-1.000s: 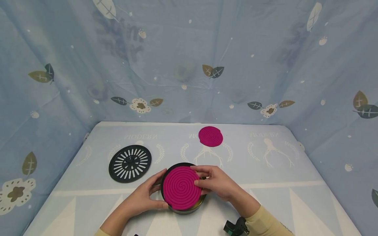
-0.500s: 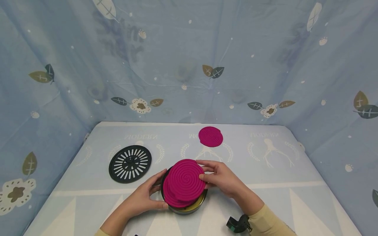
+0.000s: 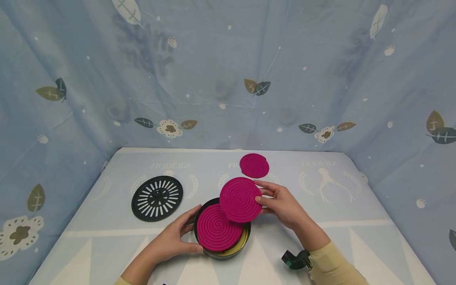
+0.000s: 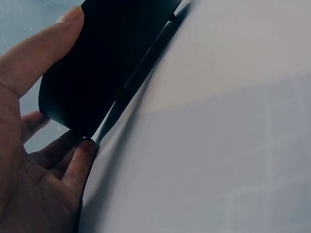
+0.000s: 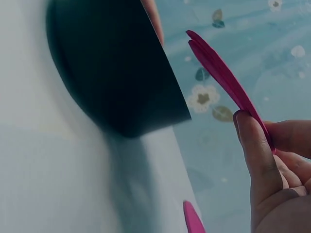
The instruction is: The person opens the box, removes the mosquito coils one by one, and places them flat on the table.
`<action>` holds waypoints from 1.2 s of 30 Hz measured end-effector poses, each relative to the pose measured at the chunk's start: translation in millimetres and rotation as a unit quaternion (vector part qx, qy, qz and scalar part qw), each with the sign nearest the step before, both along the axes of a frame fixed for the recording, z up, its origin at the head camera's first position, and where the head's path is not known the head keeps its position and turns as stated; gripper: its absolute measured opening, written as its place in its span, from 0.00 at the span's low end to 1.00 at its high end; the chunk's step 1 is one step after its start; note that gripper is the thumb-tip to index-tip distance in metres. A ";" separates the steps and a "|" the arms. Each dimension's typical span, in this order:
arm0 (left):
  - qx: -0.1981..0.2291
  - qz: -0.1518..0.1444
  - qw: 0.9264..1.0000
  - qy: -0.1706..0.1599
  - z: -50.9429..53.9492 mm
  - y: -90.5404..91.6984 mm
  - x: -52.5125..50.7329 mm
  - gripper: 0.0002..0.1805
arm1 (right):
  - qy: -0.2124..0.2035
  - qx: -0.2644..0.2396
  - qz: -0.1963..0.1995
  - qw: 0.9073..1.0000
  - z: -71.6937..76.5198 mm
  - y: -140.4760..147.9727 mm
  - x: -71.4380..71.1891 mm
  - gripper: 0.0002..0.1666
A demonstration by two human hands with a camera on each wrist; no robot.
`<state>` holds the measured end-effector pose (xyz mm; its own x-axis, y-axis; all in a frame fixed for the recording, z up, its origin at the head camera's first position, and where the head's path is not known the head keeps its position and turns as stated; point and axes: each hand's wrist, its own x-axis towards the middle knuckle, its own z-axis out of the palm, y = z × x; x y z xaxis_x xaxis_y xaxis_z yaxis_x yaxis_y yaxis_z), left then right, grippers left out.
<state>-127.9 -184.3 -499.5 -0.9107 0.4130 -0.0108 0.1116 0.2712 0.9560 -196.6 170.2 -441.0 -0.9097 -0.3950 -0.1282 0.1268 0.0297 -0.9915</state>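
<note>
In the head view, a round dark-rimmed tin (image 3: pixel 228 257) with a yellowish inside stands near the front of the table. My left hand (image 3: pixel 174 237) holds its left side, thumb in front and fingers behind; the left wrist view shows the thumb on its dark wall (image 4: pixel 112 58). One magenta mosquito coil (image 3: pixel 217 229) lies in the tin. My right hand (image 3: pixel 281 202) pinches another magenta mosquito coil (image 3: pixel 240 200) by its right edge, above the tin's back right. In the right wrist view, thumb and fingers clasp this coil (image 5: pixel 223 73), which appears edge-on with its layers slightly split.
A third magenta coil (image 3: pixel 254 165) lies at the back of the table (image 3: pixel 303 237). To the tin's left rests a black slotted round lid (image 3: pixel 157 198). A patterned blue cloth (image 3: pixel 221 79) hangs behind the table and at both sides.
My right hand has lifted a coil off the one in the tin and moved it back and to the right. The left hand has stayed on the tin.
</note>
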 end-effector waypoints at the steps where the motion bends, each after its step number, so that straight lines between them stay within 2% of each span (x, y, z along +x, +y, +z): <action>1: 0.000 0.000 1.000 -0.001 0.3 0.0 0.0 0.63 | 0.000 -0.002 -0.006 1.000 0.2 2.0 -1.2 0.36; 10: -0.005 0.003 1.000 -0.004 3.5 0.5 0.7 0.63 | -0.006 -0.003 -0.059 0.998 -6.9 16.4 -12.8 0.36; 19: -0.002 0.003 1.000 -0.004 2.7 0.6 1.4 0.63 | -0.008 -0.036 -0.094 0.995 -19.2 34.7 -28.0 0.36; 27: -0.002 0.003 1.000 0.000 2.2 0.7 1.2 0.64 | -0.015 -0.028 -0.137 0.990 -18.7 51.2 -39.2 0.36; 36: -0.003 -0.001 1.000 0.001 1.8 0.3 0.8 0.64 | -0.016 -0.034 -0.154 0.987 -19.3 65.1 -52.4 0.37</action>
<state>-127.1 -184.1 -497.7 -0.9101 0.4143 -0.0107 0.1144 0.2759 0.9544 -248.9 235.3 -460.3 -0.9839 -0.1083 -0.1421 0.1513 -0.0814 -0.9851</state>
